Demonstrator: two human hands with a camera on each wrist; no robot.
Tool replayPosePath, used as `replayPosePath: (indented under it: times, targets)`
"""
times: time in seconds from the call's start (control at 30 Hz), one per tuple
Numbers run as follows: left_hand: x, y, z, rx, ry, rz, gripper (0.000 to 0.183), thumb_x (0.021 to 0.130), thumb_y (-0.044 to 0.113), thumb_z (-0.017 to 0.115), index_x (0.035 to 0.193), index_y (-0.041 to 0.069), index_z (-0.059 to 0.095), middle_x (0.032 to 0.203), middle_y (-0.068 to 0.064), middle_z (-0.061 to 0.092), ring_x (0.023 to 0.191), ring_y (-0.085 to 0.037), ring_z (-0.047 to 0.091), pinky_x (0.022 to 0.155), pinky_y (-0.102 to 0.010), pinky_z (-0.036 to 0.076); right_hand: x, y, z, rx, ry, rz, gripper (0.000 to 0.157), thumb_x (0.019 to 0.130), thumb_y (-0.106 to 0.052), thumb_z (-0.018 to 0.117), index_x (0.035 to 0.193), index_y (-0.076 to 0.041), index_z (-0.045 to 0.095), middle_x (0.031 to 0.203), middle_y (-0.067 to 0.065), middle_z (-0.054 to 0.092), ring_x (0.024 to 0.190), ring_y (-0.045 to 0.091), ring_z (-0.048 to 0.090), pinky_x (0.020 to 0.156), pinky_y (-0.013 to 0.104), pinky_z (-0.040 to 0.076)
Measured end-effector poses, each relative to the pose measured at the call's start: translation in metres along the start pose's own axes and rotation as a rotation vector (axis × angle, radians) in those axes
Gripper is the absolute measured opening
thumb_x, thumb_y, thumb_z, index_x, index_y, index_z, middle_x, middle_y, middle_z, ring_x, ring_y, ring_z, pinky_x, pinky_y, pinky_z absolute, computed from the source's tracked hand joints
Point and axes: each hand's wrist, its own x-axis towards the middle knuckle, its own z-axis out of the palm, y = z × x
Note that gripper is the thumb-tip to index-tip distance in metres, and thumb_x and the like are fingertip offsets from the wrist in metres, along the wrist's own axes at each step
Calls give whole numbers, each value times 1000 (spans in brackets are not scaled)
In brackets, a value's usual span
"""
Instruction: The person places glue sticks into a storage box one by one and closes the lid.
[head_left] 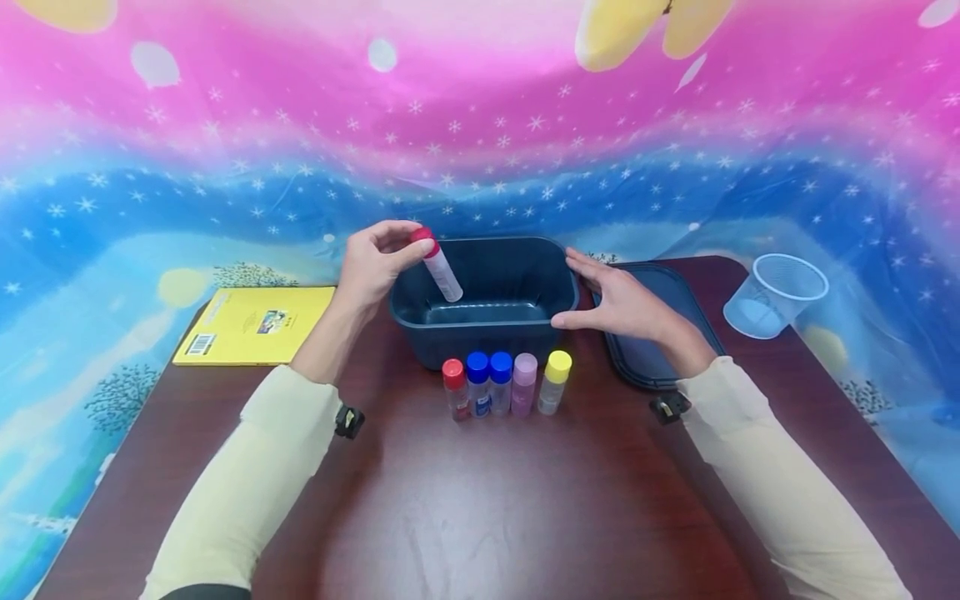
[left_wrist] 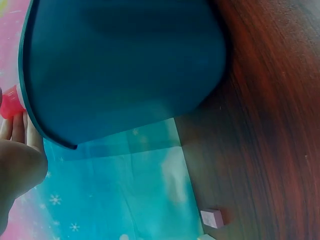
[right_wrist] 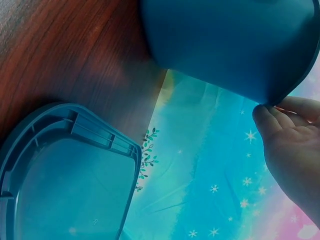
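My left hand [head_left: 378,262] pinches a small tube-shaped bottle with a red cap [head_left: 442,275] by its cap. The bottle hangs tilted over the left part of a dark blue-green plastic bin [head_left: 487,340], its lower end inside the opening. At the bin's right end rests my right hand [head_left: 622,302], fingers extended along the rim and thumb near the front corner. In front of the bin, several small bottles stand in a row: one with a red cap [head_left: 453,390], two with blue caps [head_left: 478,385], one pinkish-purple [head_left: 524,385] and one with a yellow cap [head_left: 555,383].
Right of the bin lies its dark lid [head_left: 637,354], seen closely in the right wrist view. A clear mesh cup [head_left: 776,296] leans at the far right. A yellow book [head_left: 258,325] lies at the left table edge. A patterned cloth [head_left: 480,125] hangs behind the table.
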Motion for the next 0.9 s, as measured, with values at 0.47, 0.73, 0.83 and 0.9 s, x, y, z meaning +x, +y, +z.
replayPosePath:
  times: [0.47, 0.73, 0.83, 0.9]
  targets:
    - [17, -1, 22, 113, -148, -58, 34, 92, 19, 78, 122, 4, 70, 118, -12, 68, 107, -25, 62, 96, -39, 54, 0, 0, -1, -2, 0, -2, 99, 88, -49, 77, 161, -8, 24, 169, 4, 14, 154, 32, 13, 117, 65, 23]
    - [26, -8, 32, 242, -180, -109, 32, 94, 17, 75, 123, 5, 69, 119, -13, 68, 110, -28, 60, 98, -45, 51, -1, -1, -2, 3, -6, -6, 98, 89, -48, 77, 161, -8, 24, 169, 5, 14, 154, 33, 13, 117, 66, 23]
    - [27, -8, 36, 248, -192, -143, 31, 94, 17, 75, 122, 4, 69, 119, -13, 67, 111, -28, 60, 99, -45, 51, -1, -1, -1, 8, -9, 1, 99, 89, -48, 77, 162, -8, 24, 169, 5, 14, 154, 33, 13, 117, 66, 22]
    - [27, -9, 37, 252, -203, -156, 30, 94, 17, 75, 121, 5, 69, 118, -13, 67, 110, -28, 61, 99, -43, 51, -1, -1, -1, 9, -11, 3, 99, 89, -48, 77, 162, -8, 23, 169, 5, 14, 154, 33, 12, 117, 66, 22]
